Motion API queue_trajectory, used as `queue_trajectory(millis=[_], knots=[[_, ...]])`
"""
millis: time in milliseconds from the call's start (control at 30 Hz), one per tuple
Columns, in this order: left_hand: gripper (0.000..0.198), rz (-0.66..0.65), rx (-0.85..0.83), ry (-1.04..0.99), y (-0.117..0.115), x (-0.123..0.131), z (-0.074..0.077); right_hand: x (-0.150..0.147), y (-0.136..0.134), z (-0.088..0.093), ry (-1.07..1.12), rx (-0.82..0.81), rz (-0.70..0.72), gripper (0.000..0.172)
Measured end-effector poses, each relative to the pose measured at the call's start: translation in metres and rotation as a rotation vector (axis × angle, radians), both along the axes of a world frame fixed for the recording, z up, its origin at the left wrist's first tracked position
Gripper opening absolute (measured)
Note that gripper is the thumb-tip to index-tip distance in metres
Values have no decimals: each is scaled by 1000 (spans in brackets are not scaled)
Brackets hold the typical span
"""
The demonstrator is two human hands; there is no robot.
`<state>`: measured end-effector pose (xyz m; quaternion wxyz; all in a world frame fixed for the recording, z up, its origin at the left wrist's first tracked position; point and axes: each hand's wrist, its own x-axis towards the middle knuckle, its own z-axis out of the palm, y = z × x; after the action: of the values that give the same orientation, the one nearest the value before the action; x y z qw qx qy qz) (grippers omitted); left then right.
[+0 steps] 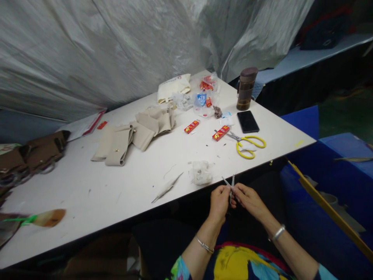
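Note:
My left hand (pixel 220 200) and my right hand (pixel 247 197) meet just off the table's front edge, both closed. Between their fingertips is a thin two-pronged metal tool (pixel 233 181), its pale points spread apart and facing the table; the fingers hide its lower part, so its exact kind is unclear. Close by on the table sits a crumpled white packet (pixel 202 173). To its left lies a slim pointed tool (pixel 167 188) with a whitish, wrapped-looking middle. Yellow-handled scissors (pixel 247 144) rest beyond my right hand.
Red small boxes (pixel 220 133), a black phone (pixel 248 121), a brown bottle (pixel 247 89) and plastic bags (pixel 204 102) occupy the back right. Beige folded pieces (pixel 119 144) lie mid-table. Brown pieces (pixel 37 153) and a brush (pixel 49 217) are left. Blue bins (pixel 344 171) stand right.

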<state>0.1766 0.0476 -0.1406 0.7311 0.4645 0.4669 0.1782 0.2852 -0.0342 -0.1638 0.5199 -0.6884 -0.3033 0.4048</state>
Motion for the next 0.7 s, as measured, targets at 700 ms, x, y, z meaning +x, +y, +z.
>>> queue_trajectory(millis=[700], knots=[[47,176,-72,20,-19,10,13,-18,15,9,174,-57,-209,59]])
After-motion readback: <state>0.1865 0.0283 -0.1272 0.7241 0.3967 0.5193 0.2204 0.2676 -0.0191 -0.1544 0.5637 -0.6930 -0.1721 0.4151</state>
